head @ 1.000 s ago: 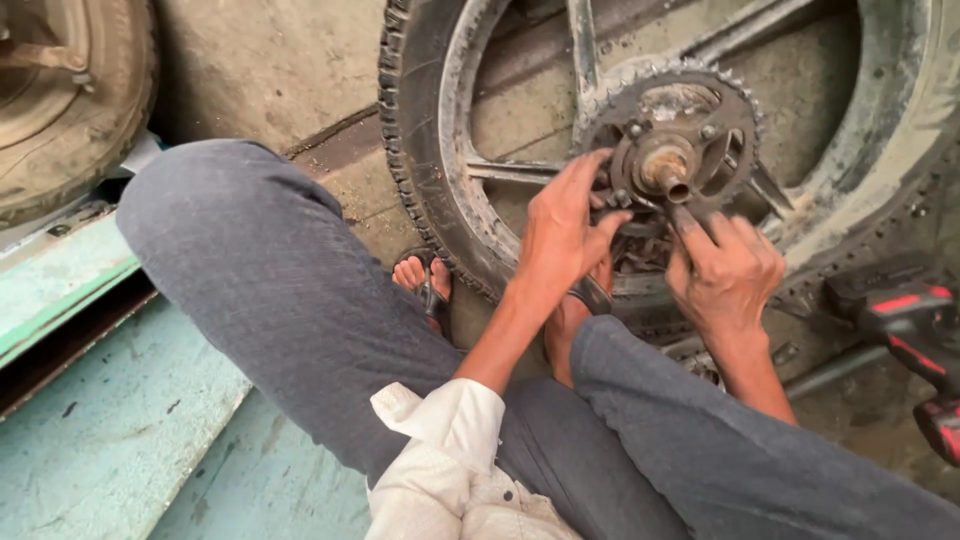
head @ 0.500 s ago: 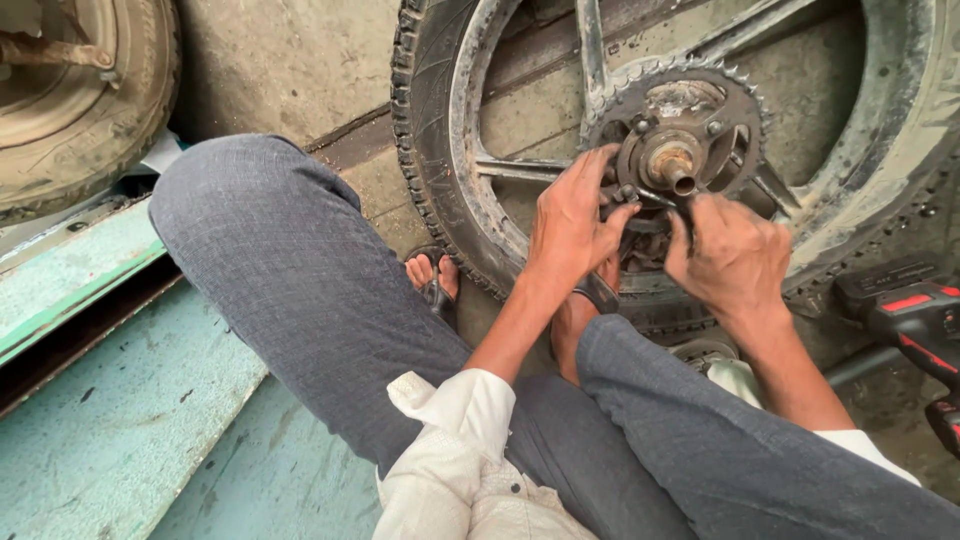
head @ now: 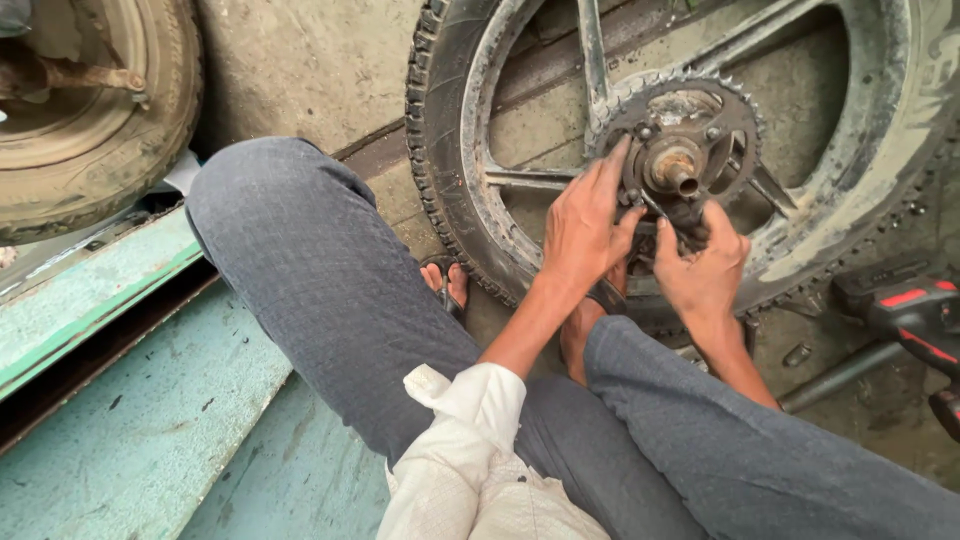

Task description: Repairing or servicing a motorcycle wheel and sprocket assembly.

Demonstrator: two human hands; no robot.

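A motorcycle wheel (head: 455, 170) with a knobby tyre and dusty spokes lies flat on the ground in front of me. A toothed sprocket (head: 700, 115) sits on its hub, with a greasy axle stub (head: 678, 172) at the centre. My left hand (head: 583, 225) grips the sprocket's left side, fingers spread over its bolts. My right hand (head: 700, 265) holds the sprocket's lower edge just below the axle stub. I sit with both knees in grey trousers (head: 320, 280) either side of my arms.
A second old tyre (head: 95, 150) lies at the upper left. A red and black power tool (head: 915, 310) rests on the ground at right, beside a metal bar (head: 840, 375). A green-painted ledge (head: 110, 300) runs along the left. My sandalled foot (head: 447, 283) touches the tyre.
Both hands have stayed on the sprocket, shifting only a little. The view has drifted slightly, so the wheel sits a bit further right in the frame.
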